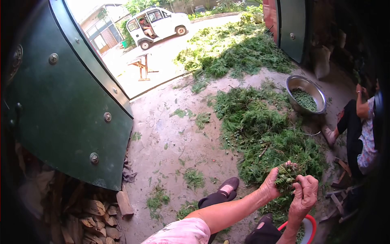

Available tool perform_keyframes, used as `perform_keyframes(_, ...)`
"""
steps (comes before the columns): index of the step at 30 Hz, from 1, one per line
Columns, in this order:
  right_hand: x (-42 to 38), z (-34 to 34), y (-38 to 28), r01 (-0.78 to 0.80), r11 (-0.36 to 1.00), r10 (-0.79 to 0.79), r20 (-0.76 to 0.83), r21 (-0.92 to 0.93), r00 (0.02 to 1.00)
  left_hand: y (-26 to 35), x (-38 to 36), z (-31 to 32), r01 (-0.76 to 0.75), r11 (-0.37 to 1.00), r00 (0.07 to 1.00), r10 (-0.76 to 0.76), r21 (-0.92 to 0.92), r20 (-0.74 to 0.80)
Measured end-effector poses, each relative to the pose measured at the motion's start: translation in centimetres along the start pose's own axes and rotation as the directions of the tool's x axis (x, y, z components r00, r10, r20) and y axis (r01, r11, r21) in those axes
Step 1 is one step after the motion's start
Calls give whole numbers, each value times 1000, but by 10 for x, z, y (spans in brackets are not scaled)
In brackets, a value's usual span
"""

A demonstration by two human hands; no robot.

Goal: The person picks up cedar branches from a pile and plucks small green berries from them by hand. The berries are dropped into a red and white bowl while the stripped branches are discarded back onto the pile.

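Observation:
My left hand (271,184) is closed around a bunch of green sprigs (287,177) with small round green seed cones on them. My right hand (304,194) is closed at the bunch's right side, thumb and fingers bent together against it. What lies between those fingertips is too small to make out. Below my right hand stands a basin (312,228) with a red rim and a white inside, partly hidden by my forearm, with green cones in it. A heap of feathery green branches (268,122) spreads over the floor just beyond my hands.
A steel bowl (289,90) of green cones stands beyond the heap. Another person (361,122) sits at the right. More cut branches (239,49) lie by the doorway. A green metal door (69,93), split firewood (95,221), a small wooden stool (142,68) and a white vehicle (166,26) are leftward.

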State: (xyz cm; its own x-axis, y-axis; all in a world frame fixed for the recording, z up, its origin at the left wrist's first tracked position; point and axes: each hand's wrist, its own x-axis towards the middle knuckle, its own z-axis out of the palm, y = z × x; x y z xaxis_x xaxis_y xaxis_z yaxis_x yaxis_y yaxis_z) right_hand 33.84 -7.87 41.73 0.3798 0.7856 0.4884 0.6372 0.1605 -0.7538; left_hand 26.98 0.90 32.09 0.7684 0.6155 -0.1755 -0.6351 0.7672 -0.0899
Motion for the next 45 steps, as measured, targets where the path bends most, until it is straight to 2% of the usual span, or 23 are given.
perform_keyframes(4,4,8,0,65,998,-64,47,-26,997,-9,2,-7,52,999,997,-52,-2,51)
perform_keyframes(6,5,7,2,48,998,-45,82,-38,996,-14,-2,-4,3,997,999,1,76,-51)
perform_keyframes(8,5,6,5,31,998,-25,117,-52,993,-15,0,-10,10,998,999,-8,70,-34)
perform_keyframes(11,5,7,8,87,993,-78,105,-85,991,-12,-1,-5,41,997,998,-38,62,-44)
perform_keyframes(13,5,7,6,-186,979,180,70,89,981,-10,-4,6,68,996,995,-64,56,-72)
perform_keyframes(14,6,7,8,-188,978,182,70,87,981,-10,-6,11,47,998,999,-48,33,13)
perform_keyframes(16,7,10,15,-187,937,227,-106,296,968,-2,-9,22,73,993,997,-74,93,17)
perform_keyframes(17,8,9,17,-197,938,235,-107,285,966,2,-9,27,85,992,990,-73,94,-118)
perform_keyframes(18,10,8,18,-300,900,340,-81,315,937,6,-9,27,89,991,993,-80,98,-92)
perform_keyframes(19,8,0,22,-415,850,460,-70,325,885,8,-12,30,25,990,991,-6,137,-137)
perform_keyframes(22,8,8,35,-413,772,503,-66,484,862,16,-17,44,20,992,983,4,124,-185)
perform_keyframes(23,9,10,38,-421,737,524,-53,529,850,18,-15,38,28,991,992,-11,134,-127)
perform_keyframes(28,10,10,38,-439,651,550,14,619,835,14,-16,45,39,989,984,-13,144,-180)
perform_keyframes(33,9,10,27,-424,677,482,74,602,873,10,-16,45,27,978,970,25,208,-241)
perform_keyframes(35,10,8,25,-281,888,340,-108,364,934,7,-16,46,48,972,973,5,228,-229)
perform_keyframes(36,13,9,35,-147,958,195,-181,247,964,6,-17,46,68,965,975,-10,253,-221)
perform_keyframes(37,13,5,38,-151,959,197,-185,238,963,3,-16,46,76,966,975,-20,248,-221)
perform_keyframes(39,14,-2,36,-378,849,373,89,368,924,1,-17,45,130,947,976,-70,294,-206)
perform_keyframes(40,13,1,40,-408,822,402,102,396,910,0,-16,42,142,950,959,-62,279,-277)
perform_keyframes(45,12,-1,38,-310,919,313,27,244,949,-6,-17,40,147,935,961,-58,323,-269)
